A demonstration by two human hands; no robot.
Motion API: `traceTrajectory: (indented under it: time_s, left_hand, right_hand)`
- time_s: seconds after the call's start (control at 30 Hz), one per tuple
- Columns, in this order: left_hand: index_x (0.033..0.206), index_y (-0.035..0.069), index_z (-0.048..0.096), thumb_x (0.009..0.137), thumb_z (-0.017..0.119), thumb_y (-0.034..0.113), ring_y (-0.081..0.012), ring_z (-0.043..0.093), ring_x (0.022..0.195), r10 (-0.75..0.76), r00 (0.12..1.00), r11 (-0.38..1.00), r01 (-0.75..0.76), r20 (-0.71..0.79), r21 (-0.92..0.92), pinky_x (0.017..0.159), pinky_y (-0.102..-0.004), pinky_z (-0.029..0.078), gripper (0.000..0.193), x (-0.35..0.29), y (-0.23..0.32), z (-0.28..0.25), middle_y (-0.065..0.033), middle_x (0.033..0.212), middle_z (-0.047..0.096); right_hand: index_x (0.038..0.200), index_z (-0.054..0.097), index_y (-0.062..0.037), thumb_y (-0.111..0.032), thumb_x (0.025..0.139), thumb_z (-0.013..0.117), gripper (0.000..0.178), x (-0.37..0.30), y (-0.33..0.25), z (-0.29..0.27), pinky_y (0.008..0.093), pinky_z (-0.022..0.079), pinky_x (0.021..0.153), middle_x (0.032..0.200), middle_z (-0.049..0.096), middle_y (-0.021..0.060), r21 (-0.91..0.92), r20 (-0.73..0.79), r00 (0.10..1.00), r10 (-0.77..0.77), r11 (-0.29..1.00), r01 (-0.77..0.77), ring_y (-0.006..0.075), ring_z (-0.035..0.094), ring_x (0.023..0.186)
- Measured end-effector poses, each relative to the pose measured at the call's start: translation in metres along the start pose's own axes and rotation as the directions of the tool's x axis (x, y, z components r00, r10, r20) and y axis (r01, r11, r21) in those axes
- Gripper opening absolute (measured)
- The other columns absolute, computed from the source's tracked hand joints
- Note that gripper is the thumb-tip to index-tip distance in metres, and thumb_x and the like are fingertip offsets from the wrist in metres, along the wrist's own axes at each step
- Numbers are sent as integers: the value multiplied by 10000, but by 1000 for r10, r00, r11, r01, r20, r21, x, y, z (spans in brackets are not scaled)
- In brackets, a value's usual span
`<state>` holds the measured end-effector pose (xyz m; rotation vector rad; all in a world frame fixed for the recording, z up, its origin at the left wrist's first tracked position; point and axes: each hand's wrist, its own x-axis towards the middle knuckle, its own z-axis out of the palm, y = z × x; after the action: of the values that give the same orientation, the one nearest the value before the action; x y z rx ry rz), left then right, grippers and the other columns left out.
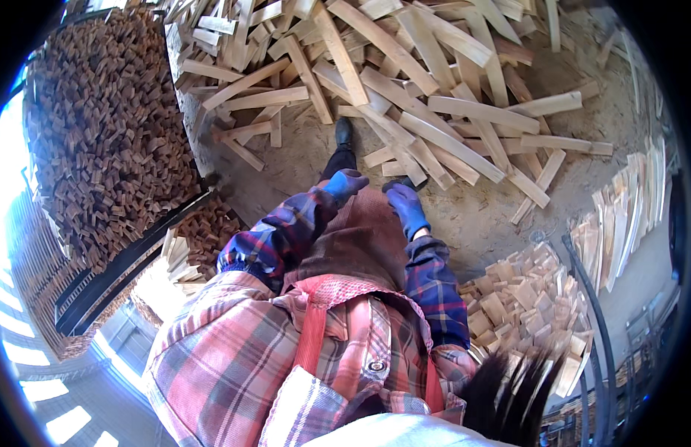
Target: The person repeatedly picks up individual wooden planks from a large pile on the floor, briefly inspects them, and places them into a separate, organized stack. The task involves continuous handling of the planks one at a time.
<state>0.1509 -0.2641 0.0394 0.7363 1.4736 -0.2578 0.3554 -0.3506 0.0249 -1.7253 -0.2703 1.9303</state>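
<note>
lifting uppermost wooden slats [427, 52] at 1 o'clock first should limit sliding. left hand [347, 185] and right hand [407, 207]: fingers curled, cannot tell whether either grips anything.

I see a dusty, grey-brown floor [472, 223] bearing a loose heap of pale wooden slats [461, 147], crossed over one another at all angles. One dark shoe [344, 134] stands at the heap's near edge. I can't tell whether the short wood blocks [520, 298], lower right, rest directly on the floor.
</note>
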Motion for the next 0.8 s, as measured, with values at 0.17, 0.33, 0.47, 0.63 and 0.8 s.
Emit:
traceTrajectory:
  time_s: [0.17,0.33,0.47,0.63,0.8]
  left_hand:
    - [1156,27,608,820,660,327,-123,580,778,-86,995,962,98,58,-256,661,-260,461,453,4,32,-42,-31,929,634]
    - [1177,5,582,850,632,267,-115,571,779,-104,992,892,122,65,-436,683,-252,469,422,106,-30,-97,-39,928,622]
    - [1205,-23,545,889,611,298,-168,609,825,-63,995,713,-10,-78,-702,724,-295,503,455,151,-73,-131,-86,970,633]
    - [1204,-9,530,904,611,293,-163,610,842,-68,998,683,43,-6,-729,775,-279,495,433,225,-60,-159,-94,939,625]
    - [1224,-8,445,784,734,305,-191,581,868,184,896,746,-395,-404,-536,759,-318,483,613,236,40,-153,-121,1004,586]
  right_hand:
    - [1175,571,53,-305,822,663,511,118,-2,2,303,459,859,1102,620,141,-219,52,999,-16,975,27,209,582,992]
    - [1208,532,65,-284,811,691,552,318,-29,-15,316,463,872,1097,616,136,-521,-29,987,-159,845,122,219,581,988]
    - [1200,536,76,-315,777,714,603,412,-54,62,336,446,911,1144,602,207,-620,-39,964,-263,763,183,257,582,1038]
    - [1048,653,-11,-274,772,732,389,447,-40,99,308,505,687,835,690,111,-643,-12,973,-231,747,169,190,630,709]
    - [996,580,-46,-337,802,661,360,268,-69,179,470,485,744,893,629,224,-719,90,965,-247,655,234,401,614,863]
